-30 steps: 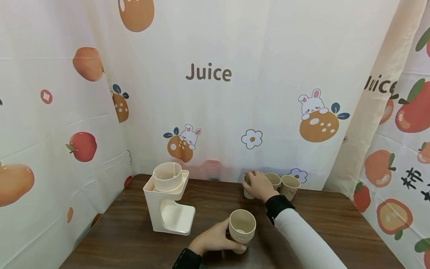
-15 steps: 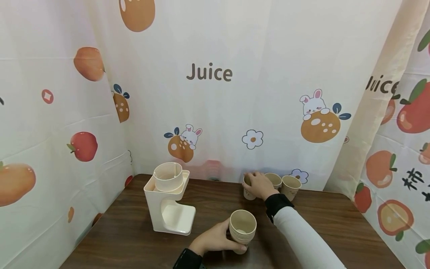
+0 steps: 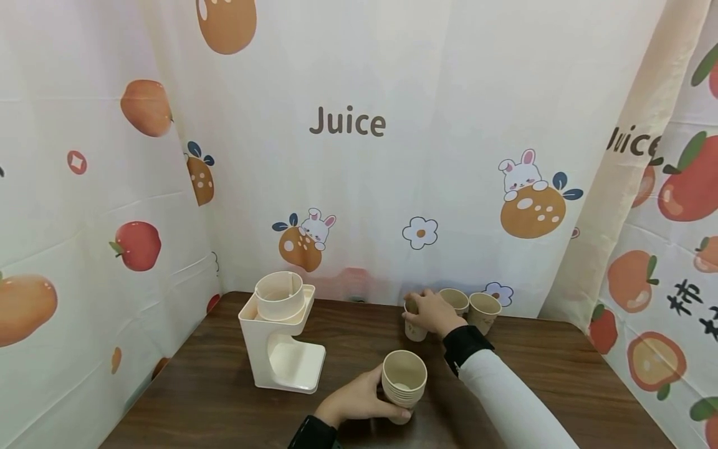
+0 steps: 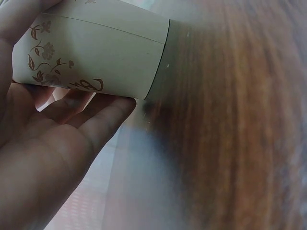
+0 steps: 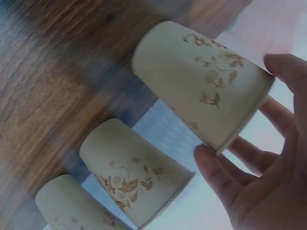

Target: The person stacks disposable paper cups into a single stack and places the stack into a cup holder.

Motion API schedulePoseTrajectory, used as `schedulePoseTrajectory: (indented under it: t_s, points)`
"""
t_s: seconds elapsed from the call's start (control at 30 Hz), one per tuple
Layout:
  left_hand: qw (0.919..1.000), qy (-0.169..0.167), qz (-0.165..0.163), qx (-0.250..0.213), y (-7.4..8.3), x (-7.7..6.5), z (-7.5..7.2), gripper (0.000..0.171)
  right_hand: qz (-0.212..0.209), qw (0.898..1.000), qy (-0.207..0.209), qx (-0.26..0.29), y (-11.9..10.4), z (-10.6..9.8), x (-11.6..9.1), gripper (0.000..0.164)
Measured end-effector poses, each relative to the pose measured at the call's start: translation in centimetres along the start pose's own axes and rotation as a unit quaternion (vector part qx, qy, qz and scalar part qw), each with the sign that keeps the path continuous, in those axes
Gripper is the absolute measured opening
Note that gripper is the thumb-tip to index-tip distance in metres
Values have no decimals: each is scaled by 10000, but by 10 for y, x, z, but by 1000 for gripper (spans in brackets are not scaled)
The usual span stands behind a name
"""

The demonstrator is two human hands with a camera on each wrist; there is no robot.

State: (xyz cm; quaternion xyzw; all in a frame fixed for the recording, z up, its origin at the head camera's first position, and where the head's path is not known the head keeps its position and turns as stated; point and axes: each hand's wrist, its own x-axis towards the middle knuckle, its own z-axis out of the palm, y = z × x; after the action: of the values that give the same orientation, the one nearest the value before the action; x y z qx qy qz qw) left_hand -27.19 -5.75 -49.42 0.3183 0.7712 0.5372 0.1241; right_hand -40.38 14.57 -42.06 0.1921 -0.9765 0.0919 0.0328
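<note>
My left hand (image 3: 359, 396) grips a stack of nested beige paper cups (image 3: 404, 377) from its left side, near the front of the table. In the left wrist view the lowest cup (image 4: 96, 48) shows brown floral print and its base is at the tabletop. Farther back, my right hand (image 3: 434, 312) holds one paper cup (image 3: 416, 329) by its rim. The right wrist view shows fingers and thumb around the rim of that flower-printed cup (image 5: 201, 86). Right of it stand two more upright paper cups, a middle one (image 3: 455, 300) partly hidden and an outer one (image 3: 483, 312).
A cream appliance (image 3: 258, 349) with a round open top and a flat base plate stands at the left on the dark wooden table (image 3: 561, 374). Fruit-printed white curtains (image 3: 359, 187) enclose the back and sides.
My right hand has pulled its cup slightly forward, away from the back curtain. The left hand and its stack keep the same place.
</note>
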Motion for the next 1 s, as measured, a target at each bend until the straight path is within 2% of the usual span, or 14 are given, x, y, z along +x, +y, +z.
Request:
schedulePoseTrajectory:
  t_s: [0.37, 0.8, 1.0]
  points:
    - [10000, 5, -68, -54, 1, 0, 3, 74, -23, 9997, -229, -37, -3, -5, -12, 41]
    - [9997, -147, -86, -167, 4, 1, -1, 72, -263, 9991, -255, 193, -4, -11, -30, 33]
    - [9998, -134, -87, -136, 3, 1, -1, 72, -327, 9992, -96, 202, -4, -8, -36, 33]
